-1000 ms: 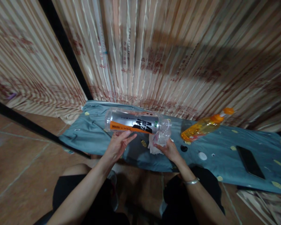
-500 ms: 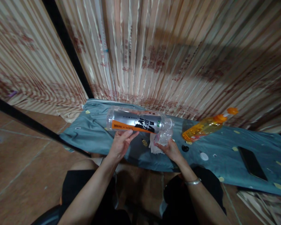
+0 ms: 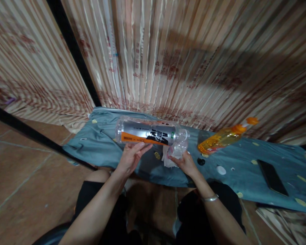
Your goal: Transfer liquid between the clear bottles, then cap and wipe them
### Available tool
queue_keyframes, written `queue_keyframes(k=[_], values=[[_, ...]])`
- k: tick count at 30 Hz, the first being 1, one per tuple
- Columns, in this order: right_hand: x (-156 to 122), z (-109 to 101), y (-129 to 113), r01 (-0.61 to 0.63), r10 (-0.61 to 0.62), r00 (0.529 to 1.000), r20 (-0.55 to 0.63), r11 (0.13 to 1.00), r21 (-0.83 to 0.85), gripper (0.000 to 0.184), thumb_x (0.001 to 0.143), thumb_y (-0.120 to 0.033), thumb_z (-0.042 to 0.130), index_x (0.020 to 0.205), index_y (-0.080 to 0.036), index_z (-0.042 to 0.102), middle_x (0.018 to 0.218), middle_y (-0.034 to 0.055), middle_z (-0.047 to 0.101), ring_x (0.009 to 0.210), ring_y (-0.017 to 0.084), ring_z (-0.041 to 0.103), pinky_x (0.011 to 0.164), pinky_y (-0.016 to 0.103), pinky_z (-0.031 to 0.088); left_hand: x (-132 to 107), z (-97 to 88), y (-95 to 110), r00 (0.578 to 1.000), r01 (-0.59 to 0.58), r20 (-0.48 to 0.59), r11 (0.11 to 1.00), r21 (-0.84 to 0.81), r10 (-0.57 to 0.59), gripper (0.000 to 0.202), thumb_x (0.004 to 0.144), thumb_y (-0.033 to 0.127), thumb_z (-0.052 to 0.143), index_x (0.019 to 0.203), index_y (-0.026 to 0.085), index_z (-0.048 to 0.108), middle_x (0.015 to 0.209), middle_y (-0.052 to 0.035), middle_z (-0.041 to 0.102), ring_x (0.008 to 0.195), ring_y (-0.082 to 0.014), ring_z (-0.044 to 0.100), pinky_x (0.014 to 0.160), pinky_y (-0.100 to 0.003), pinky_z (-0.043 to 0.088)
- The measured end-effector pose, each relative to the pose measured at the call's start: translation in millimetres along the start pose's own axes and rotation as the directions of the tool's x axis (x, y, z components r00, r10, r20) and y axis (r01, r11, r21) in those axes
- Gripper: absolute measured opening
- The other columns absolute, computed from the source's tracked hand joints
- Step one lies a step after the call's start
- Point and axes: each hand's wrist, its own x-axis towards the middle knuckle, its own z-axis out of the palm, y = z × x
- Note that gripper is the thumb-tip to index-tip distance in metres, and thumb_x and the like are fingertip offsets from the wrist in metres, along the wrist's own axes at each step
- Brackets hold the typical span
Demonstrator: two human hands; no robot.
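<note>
Left knee (image 3: 98, 177) has shifted inward since the first frame; both hands and both bottles keep nearly the same place. Nearest: dark shorts (image 3: 191, 214) and bare forearms, a silver bracelet (image 3: 209, 198) on the right wrist. Left hand (image 3: 130, 158): thumb and fingers grasp the large clear bottle (image 3: 142, 132) from its near underside, index extended; remaining fingers partly hidden. Bottle lies on its side above the teal cover (image 3: 242, 173), label silver and orange, neck end to the right. Right hand (image 3: 185, 165): fingers closed around a small clear container (image 3: 177, 149), which overlaps the neck end; cannot tell whether the two touch. White tissue (image 3: 167, 161) shows just beside it. On the cover to the right: a small black object (image 3: 201, 161), a white disc (image 3: 221, 170), a dark phone (image 3: 272, 177). Farther back, an orange-capped bottle (image 3: 220, 139) of amber liquid, appearing tilted in this view. Beyond the cover, a striped curtain (image 3: 153, 51) with reddish print; a black pole (image 3: 73, 51) in front of it at left.
</note>
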Motion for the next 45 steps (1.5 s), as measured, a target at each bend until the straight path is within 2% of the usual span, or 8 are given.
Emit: queue_keyframes(k=[9, 12, 18, 23, 30, 35, 45], values=[[-1.4, 0.6, 1.7, -0.020, 0.020, 1.000, 0.011, 1.000, -0.007, 0.047, 0.075, -0.051, 0.067, 0.107, -0.017, 0.060, 0.106, 0.0118, 0.072, 0.093, 0.030, 0.068, 0.083, 0.042, 0.053, 1.1, -0.7, 1.1, 1.000, -0.008, 0.008, 1.000, 0.015, 0.008, 0.026, 0.050, 0.023, 0.089, 0.067, 0.014, 0.071, 0.069, -0.0023, 0.074, 0.070, -0.0200, 0.072, 0.094, -0.053, 0.055], [-1.4, 0.8, 2.6, -0.025, 0.025, 1.000, 0.005, 0.999, -0.028, 0.045, 0.076, -0.050, 0.067, 0.105, -0.017, 0.061, 0.104, 0.0118, 0.072, 0.093, 0.030, 0.068, 0.082, 0.042, 0.053, 1.9, -0.7, 1.6, 1.000, -0.009, 0.014, 1.000, 0.015, 0.009, 0.025, 0.051, 0.024, 0.089, 0.064, 0.014, 0.070, 0.069, -0.0025, 0.075, 0.069, -0.0189, 0.071, 0.092, -0.051, 0.056], [-1.4, 1.0, -0.4, 0.013, -0.013, 1.000, -0.004, 1.000, -0.016, 0.050, 0.076, -0.051, 0.067, 0.112, -0.018, 0.059, 0.110, 0.0120, 0.070, 0.099, 0.030, 0.067, 0.087, 0.043, 0.052, 2.2, -1.4, 2.6, 1.000, -0.008, 0.016, 1.000, 0.017, 0.008, 0.023, 0.052, 0.023, 0.088, 0.067, 0.015, 0.072, 0.071, -0.0024, 0.075, 0.073, -0.0200, 0.072, 0.093, -0.052, 0.056], [-1.8, 2.0, 0.5, -0.003, 0.003, 1.000, 0.012, 1.000, 0.009, 0.052, 0.076, -0.052, 0.066, 0.112, -0.016, 0.058, 0.109, 0.0126, 0.070, 0.097, 0.030, 0.068, 0.086, 0.043, 0.053, 2.3, -2.9, 1.9, 1.000, -0.005, 0.019, 1.000, 0.027, 0.004, 0.022, 0.052, 0.025, 0.089, 0.059, 0.014, 0.071, 0.063, -0.0016, 0.073, 0.069, -0.0183, 0.071, 0.094, -0.052, 0.055], [-2.1, 2.2, 1.7, 0.019, -0.019, 1.000, -0.007, 1.000, 0.004, 0.051, 0.076, -0.050, 0.067, 0.114, -0.018, 0.058, 0.109, 0.0114, 0.071, 0.099, 0.030, 0.068, 0.087, 0.044, 0.053, 2.5, -3.3, 2.3, 1.000, 0.004, -0.007, 1.000, 0.019, -0.004, 0.025, 0.048, 0.024, 0.090, 0.064, 0.015, 0.073, 0.067, -0.0009, 0.075, 0.069, -0.0183, 0.071, 0.087, -0.050, 0.059], [-1.9, 2.3, 1.4, -0.004, 0.004, 1.000, -0.025, 1.000, -0.008, 0.050, 0.074, -0.050, 0.068, 0.111, -0.018, 0.060, 0.106, 0.0111, 0.072, 0.095, 0.030, 0.068, 0.084, 0.044, 0.054, 1.7, -2.5, 3.0, 1.000, 0.008, -0.003, 1.000, 0.027, -0.008, 0.024, 0.048, 0.025, 0.091, 0.058, 0.015, 0.072, 0.060, 0.0004, 0.072, 0.065, -0.0167, 0.070, 0.086, -0.049, 0.060], [-2.4, 0.4, -1.2, -0.012, 0.012, 1.000, 0.012, 1.000, 0.000, 0.049, 0.076, -0.050, 0.066, 0.113, -0.018, 0.060, 0.109, 0.0114, 0.071, 0.097, 0.030, 0.068, 0.086, 0.045, 0.053, 1.8, -2.8, 3.7, 1.000, 0.007, -0.004, 0.999, 0.042, -0.007, 0.023, 0.050, 0.024, 0.089, 0.060, 0.015, 0.071, 0.065, -0.0011, 0.073, 0.068, -0.0199, 0.071, 0.090, -0.054, 0.056]])
